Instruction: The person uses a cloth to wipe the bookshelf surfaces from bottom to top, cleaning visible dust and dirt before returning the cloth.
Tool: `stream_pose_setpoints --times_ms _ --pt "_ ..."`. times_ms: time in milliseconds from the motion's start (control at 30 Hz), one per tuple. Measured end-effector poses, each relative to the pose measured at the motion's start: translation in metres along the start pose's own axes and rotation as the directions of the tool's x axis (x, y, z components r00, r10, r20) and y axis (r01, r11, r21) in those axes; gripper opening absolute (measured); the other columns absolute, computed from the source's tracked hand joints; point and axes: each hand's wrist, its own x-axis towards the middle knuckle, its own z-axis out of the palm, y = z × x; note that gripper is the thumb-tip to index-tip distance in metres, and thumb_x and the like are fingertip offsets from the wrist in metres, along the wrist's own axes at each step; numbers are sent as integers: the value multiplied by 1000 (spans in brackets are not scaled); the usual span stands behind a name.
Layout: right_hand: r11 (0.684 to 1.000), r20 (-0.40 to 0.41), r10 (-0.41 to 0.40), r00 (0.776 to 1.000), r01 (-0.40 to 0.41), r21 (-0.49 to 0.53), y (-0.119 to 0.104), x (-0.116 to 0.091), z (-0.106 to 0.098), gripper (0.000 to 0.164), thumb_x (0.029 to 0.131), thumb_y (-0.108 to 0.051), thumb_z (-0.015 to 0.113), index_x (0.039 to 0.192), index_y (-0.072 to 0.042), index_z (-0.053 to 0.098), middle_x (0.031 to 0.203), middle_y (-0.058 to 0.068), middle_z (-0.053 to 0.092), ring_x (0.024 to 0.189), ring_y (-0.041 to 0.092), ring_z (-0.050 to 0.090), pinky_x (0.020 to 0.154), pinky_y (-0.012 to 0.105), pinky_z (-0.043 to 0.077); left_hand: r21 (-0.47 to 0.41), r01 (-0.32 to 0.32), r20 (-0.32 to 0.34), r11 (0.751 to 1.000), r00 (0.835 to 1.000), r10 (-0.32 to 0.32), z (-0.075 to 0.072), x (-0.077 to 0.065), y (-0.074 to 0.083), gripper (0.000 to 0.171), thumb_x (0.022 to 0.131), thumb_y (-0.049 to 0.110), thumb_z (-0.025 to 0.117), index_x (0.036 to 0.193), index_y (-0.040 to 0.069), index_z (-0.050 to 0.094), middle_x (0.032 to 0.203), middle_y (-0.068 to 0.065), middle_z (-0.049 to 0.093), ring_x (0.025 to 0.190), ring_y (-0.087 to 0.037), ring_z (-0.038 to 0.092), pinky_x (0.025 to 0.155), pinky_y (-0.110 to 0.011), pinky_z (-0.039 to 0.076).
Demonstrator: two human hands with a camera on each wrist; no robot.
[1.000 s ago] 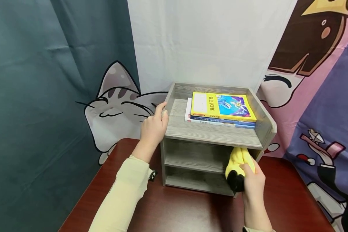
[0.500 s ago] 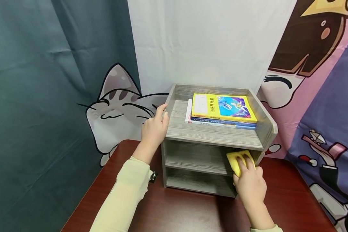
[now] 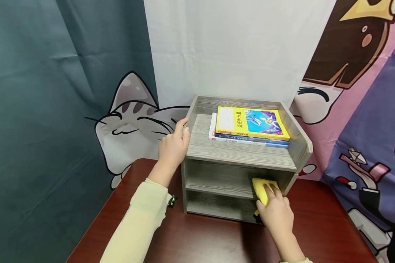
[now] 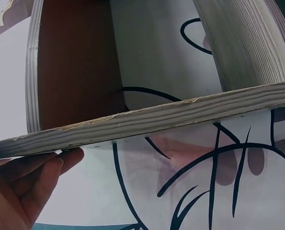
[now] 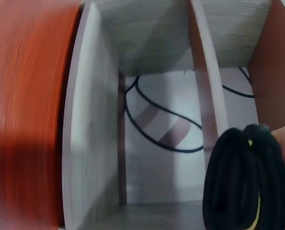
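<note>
My left hand [image 3: 173, 147] grips the top of the left side panel of a small grey wood-grain shelf [image 3: 240, 157]; in the left wrist view its fingers [image 4: 41, 177] lie along the panel's edge. My right hand [image 3: 277, 212] holds a folded yellow-and-black cloth [image 3: 260, 189] at the right end of the shelf's middle board, by the front edge. The fingers lie over its yellow side. In the right wrist view the cloth's black folds [image 5: 240, 182] show with a thin yellow edge, close to the divider board [image 5: 211, 72]; most of that hand is out of view there.
Several stacked books, a yellow one [image 3: 232, 120] on top, lie on the shelf's upper level. The shelf stands on a dark red table [image 3: 197, 237]. Behind hang a white curtain [image 3: 237, 47] and printed cartoon cloths, including a grey cat [image 3: 128, 124].
My right hand has turned so its back faces up, and has pushed the cloth from below the top board down and left to the middle board. My left hand stays in place.
</note>
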Motion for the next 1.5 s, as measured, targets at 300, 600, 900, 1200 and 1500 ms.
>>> stream_pose_setpoints --times_ms 300,600,900,1200,1500 --pt "916 246 -156 957 47 398 -10 3 -74 43 80 -10 65 122 -6 59 97 9 63 71 15 57 62 30 45 -5 12 9 1000 1000 -12 2 -4 0 39 99 29 35 133 15 47 40 1 33 33 -16 29 36 -29 24" --pt "901 -102 -430 897 434 13 -54 31 -179 52 71 -11 69 122 -18 59 117 2 56 78 24 52 54 35 38 3 -10 -35 1000 999 10 -1 -1 -4 37 98 27 38 131 13 49 40 0 32 34 -18 29 36 -30 25" --pt "711 -186 -637 748 477 -516 -56 80 -137 41 65 -4 68 102 8 58 99 25 48 68 41 41 35 45 33 11 8 2 1000 1000 -8 -1 -5 -5 38 98 27 37 131 14 48 40 0 34 34 -18 32 36 -30 26" --pt "608 -189 -709 680 452 -652 -56 79 -123 31 82 5 35 99 25 51 99 33 51 66 42 41 38 45 36 12 -4 2 1000 1000 4 -1 -5 -6 38 98 27 37 132 15 48 40 2 33 34 -17 31 36 -30 26" --pt "605 -117 -676 727 458 -651 -53 71 -115 10 72 9 57 73 18 52 71 22 39 58 33 38 34 41 35 3 -22 29 1000 999 22 -2 -2 -3 39 99 28 36 134 15 46 41 2 32 33 -15 28 36 -28 24"
